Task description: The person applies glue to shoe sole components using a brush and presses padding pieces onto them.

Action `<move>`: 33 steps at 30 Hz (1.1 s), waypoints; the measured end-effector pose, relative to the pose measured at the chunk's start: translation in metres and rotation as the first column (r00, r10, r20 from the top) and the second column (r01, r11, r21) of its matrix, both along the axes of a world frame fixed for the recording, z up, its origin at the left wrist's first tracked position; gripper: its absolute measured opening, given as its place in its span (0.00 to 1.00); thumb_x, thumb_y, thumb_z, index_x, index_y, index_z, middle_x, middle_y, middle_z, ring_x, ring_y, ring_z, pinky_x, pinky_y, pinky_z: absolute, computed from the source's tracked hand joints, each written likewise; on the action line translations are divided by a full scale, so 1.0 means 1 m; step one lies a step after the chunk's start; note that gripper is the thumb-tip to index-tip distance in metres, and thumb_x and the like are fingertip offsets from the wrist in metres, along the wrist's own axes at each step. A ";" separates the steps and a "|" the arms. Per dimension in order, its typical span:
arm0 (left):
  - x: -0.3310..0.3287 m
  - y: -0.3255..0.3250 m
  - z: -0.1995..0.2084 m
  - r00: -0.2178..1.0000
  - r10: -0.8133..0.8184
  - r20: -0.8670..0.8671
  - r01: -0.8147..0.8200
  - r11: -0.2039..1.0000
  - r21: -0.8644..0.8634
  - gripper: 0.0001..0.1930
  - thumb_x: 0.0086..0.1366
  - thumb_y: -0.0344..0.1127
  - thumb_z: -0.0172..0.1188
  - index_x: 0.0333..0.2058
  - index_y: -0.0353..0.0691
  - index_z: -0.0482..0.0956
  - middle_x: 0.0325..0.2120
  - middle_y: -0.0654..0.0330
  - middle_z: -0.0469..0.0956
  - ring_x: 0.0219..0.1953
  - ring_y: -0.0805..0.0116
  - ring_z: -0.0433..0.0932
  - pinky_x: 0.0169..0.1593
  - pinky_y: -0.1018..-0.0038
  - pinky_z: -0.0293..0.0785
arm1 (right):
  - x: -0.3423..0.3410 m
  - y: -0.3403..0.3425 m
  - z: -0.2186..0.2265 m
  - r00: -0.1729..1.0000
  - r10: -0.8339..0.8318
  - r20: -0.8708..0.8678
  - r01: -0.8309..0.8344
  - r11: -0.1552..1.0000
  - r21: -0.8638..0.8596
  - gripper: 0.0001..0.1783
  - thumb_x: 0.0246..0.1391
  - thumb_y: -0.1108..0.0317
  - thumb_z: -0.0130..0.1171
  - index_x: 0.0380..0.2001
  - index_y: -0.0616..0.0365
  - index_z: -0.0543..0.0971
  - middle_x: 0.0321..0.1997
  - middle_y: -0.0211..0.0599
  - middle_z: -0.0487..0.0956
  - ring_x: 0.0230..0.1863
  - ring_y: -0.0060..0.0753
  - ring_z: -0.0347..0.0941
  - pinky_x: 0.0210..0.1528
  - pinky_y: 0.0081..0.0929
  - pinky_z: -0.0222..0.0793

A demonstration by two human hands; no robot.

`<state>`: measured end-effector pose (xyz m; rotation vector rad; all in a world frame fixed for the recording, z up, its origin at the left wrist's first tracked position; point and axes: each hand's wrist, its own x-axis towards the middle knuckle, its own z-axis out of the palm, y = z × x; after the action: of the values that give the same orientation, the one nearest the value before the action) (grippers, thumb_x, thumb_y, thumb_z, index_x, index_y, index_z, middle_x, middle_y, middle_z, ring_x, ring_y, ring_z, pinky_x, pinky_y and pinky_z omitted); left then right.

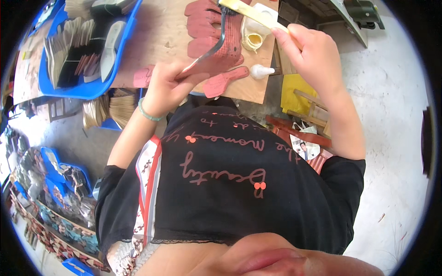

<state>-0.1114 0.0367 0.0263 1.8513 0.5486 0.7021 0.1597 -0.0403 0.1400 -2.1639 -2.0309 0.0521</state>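
My left hand (166, 87), wearing a pale green bangle, grips a curved reddish piece with a dark edge (223, 41), held upright. Between thumb and fingers my right hand (317, 55) holds a brush (258, 17) by its pale yellow handle. The brush's dark bristle end meets the top of the held piece. Behind that piece, flat red cut-out pieces (197, 30) lie overlapping on the wooden table (156, 34). Another red cut-out (224, 82) lies near the front edge. To the right stands an open pot (252, 42) with pale yellow stuff on its rim.
A small white nozzle bottle (261, 71) lies by the table's right edge. At the left, a blue tray (123, 50) holds bundled shoe-shaped pieces. Below the table are a yellow sheet (294, 89) and wooden stool parts. Blue crates (55, 161) with several pieces stand on the left floor.
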 end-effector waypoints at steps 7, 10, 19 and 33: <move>-0.002 -0.003 0.002 0.999 -0.024 0.021 0.028 0.982 -0.188 0.06 0.55 0.23 0.66 0.33 0.31 0.82 0.24 0.60 0.81 0.26 0.77 0.77 0.31 0.79 0.71 | 0.028 0.018 0.019 0.992 -0.081 0.099 0.072 0.993 0.092 0.25 0.61 0.49 0.53 0.19 0.58 0.71 0.12 0.33 0.64 0.15 0.33 0.60 0.21 0.32 0.55; -0.002 -0.005 -0.006 0.990 0.045 0.134 0.020 0.894 -0.447 0.10 0.57 0.24 0.65 0.38 0.30 0.80 0.31 0.61 0.82 0.33 0.77 0.78 0.39 0.78 0.74 | 0.049 0.027 0.017 0.940 -0.269 -0.208 0.293 0.951 0.096 0.20 0.53 0.57 0.61 0.23 0.66 0.71 0.18 0.49 0.69 0.21 0.35 0.67 0.25 0.37 0.61; 0.069 0.002 -0.031 0.802 0.483 0.351 -0.085 0.674 -0.734 0.16 0.64 0.33 0.61 0.47 0.30 0.75 0.41 0.56 0.80 0.40 0.70 0.79 0.47 0.72 0.76 | -0.041 -0.001 -0.101 0.444 -0.042 -0.895 0.269 0.959 0.089 0.33 0.39 0.48 0.76 0.33 0.60 0.67 0.31 0.31 0.73 0.29 0.20 0.67 0.32 0.20 0.68; 0.111 -0.018 -0.046 0.869 0.342 0.358 0.294 0.226 -0.929 0.31 0.71 0.58 0.40 0.55 0.33 0.67 0.50 0.54 0.75 0.52 0.67 0.75 0.57 0.69 0.71 | -0.036 0.020 -0.131 0.665 0.045 -0.745 0.229 0.938 0.260 0.16 0.49 0.73 0.66 0.34 0.59 0.67 0.30 0.34 0.77 0.30 0.27 0.74 0.34 0.26 0.70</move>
<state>-0.0008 0.0188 -0.0198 0.3509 0.4758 0.5756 0.1236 -0.0204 0.0094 -1.6234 -1.3234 0.4674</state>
